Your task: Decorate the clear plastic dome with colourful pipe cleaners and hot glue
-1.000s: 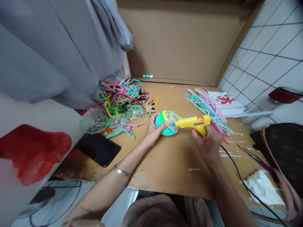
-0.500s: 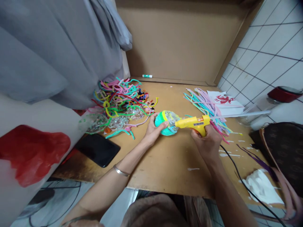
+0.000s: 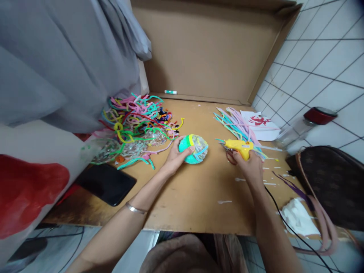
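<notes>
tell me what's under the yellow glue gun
Reddish-brown loops, probably scissor handles, show under the yellow glue gun, against the tabletop; whatever else lies beneath the gun and right hand is covered.

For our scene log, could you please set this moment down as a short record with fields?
Left hand: holds turquoise-and-yellow ball
Right hand: grips yellow glue gun
Gun and ball: apart, gun's tip toward the ball
Left side: tangled fuzzy sticks, black phone
Right side: straighter fuzzy sticks, paper with red design, red-lidded bottle, brown bag, white tissue
Back: small white-and-green tube
</notes>
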{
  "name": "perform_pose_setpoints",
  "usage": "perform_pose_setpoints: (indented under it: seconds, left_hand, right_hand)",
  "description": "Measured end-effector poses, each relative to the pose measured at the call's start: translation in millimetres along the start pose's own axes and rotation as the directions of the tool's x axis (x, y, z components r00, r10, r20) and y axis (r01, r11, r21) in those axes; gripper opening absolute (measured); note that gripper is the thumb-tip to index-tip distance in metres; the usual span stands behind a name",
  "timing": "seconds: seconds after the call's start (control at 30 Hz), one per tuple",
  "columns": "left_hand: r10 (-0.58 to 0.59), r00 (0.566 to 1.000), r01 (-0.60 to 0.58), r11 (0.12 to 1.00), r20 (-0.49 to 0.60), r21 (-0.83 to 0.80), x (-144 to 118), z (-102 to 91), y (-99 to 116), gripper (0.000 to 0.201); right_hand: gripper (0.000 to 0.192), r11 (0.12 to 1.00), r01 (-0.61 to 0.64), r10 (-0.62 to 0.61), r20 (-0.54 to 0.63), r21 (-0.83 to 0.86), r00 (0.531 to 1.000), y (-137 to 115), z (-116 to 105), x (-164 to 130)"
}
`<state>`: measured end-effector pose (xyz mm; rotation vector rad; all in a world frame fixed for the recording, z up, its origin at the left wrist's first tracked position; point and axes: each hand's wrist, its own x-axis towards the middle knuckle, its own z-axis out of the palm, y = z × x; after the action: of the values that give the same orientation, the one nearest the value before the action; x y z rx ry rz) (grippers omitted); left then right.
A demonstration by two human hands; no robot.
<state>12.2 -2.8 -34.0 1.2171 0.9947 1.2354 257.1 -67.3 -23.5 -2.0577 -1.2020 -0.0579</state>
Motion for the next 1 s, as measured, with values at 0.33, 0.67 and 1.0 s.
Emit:
perform_pose_setpoints:
  seconds: [0.33,0.67,1.0]
  left_hand:
    - [-0.037,0.974,-0.026,0.962,0.224,0.273,1.9,-13.2,8.8,0.064]
    - [-0.057,0.934,-0.058,0.95,0.354,0.306,3.4,-15.8,4.5,0.075]
    - [-0.054,0.928,-0.138,0.868,0.368,0.476,4.3,-21.9,9.4,0.077]
  right_hand:
    - [0.058,0.886,-0.008,0.111,0.195,-0.464,0.975,15.3,3.1,-11.6]
    - [0.041,0.876,0.398,-0.422,0.033,0.271,0.906,-44.0,1.1,-21.5]
    - [0.046,0.681,0.053,-0.453,0.363,0.731,0.814,-77.5,52.5,-21.5]
